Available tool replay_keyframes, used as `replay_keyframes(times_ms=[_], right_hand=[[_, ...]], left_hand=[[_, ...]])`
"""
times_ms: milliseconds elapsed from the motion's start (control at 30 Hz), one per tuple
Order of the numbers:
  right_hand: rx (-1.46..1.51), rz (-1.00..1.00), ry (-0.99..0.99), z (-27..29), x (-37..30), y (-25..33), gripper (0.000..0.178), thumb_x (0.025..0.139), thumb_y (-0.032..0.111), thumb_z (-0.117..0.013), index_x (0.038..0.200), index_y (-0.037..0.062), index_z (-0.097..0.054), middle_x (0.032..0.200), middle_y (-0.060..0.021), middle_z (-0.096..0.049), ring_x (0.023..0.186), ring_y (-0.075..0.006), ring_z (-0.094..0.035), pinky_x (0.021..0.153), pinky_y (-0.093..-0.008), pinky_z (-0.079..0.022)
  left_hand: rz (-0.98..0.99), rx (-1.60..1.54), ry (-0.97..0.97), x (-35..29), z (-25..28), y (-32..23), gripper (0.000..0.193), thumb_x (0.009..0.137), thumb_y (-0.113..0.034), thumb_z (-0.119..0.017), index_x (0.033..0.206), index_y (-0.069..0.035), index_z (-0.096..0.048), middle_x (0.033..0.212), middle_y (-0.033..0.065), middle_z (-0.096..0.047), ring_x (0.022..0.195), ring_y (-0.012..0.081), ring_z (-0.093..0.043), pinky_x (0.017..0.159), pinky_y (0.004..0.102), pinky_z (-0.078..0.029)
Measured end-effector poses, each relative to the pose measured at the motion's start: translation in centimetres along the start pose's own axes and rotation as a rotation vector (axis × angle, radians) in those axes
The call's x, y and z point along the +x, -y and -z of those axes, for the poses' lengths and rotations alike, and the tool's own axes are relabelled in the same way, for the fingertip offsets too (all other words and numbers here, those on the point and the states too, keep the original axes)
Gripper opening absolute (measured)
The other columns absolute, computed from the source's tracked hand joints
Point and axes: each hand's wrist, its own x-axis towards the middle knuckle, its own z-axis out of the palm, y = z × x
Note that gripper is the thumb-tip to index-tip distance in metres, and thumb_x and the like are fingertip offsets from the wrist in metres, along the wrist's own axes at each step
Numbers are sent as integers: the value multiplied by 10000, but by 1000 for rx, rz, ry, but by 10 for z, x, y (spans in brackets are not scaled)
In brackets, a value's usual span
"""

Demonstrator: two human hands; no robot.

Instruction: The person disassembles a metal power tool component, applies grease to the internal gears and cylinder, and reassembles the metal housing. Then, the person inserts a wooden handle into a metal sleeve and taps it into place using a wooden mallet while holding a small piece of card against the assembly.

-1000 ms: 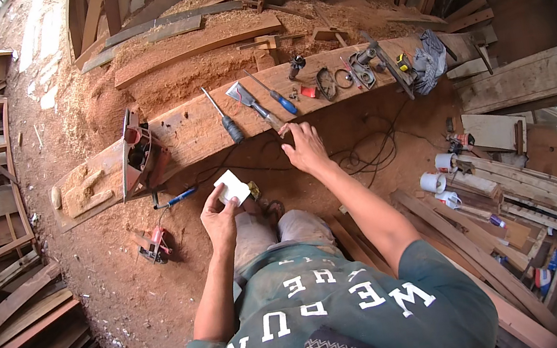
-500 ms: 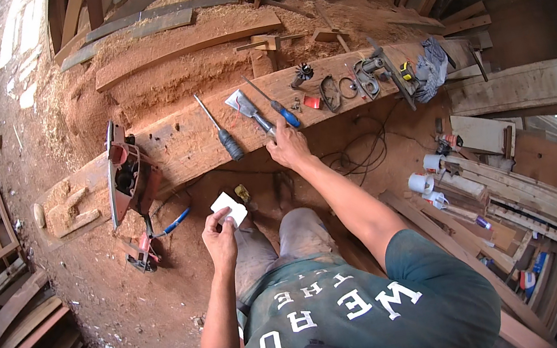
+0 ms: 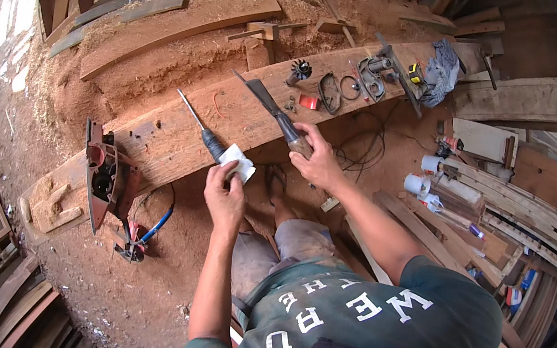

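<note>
My right hand (image 3: 318, 161) is closed around the wooden handle of a wide chisel (image 3: 283, 123), lifted at the near edge of a long wooden beam (image 3: 165, 135), its blade pointing away from me. In my left hand (image 3: 226, 196), a folded white piece, paper or cloth (image 3: 241, 163), is pinched between thumb and fingers. It overlaps the handle end of a dark-handled screwdriver (image 3: 212, 143) lying on the beam; whether they touch I cannot tell. Behind the chisel blade the thin shaft of another screwdriver shows, its blue handle hidden.
A red power planer (image 3: 106, 174) rests at the beam's left. Tool parts, a small red box (image 3: 309, 102), a yellow tape measure (image 3: 415, 73) and a grey rag (image 3: 441, 74) lie to the right. Black cable (image 3: 365, 150) loops below; planks and white cups (image 3: 418, 185) lie at right.
My right hand has picked the chisel up off the beam and turned its blade. My left hand has moved up and right with the white piece, toward the dark-handled screwdriver.
</note>
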Motion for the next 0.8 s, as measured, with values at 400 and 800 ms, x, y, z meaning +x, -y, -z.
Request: replay_keyframes(times_ms=[400,800], right_hand=[[-160,-29,258,14,-92,30,621,937,228,-741,1479,67,-485,1304,-290,-666,1177,-473,-684,996,-550,-551],[-162,429,366,29,-56,11,390,884,0,-702,1272,6,-667,1288,-175,-630,1233,-381,-591,1053,-472,-501]], left_hand=[[579,-311,468,-8,-68,-23,617,1127,-511,-437,1335,-13,-736,1084,76,-716,1049,162,-620,938,341,-506],[931,-549,424,-28,-55,-18,458,1120,-399,-433,1255,-16,-645,1027,125,-714,851,244,-713,710,391,-607]])
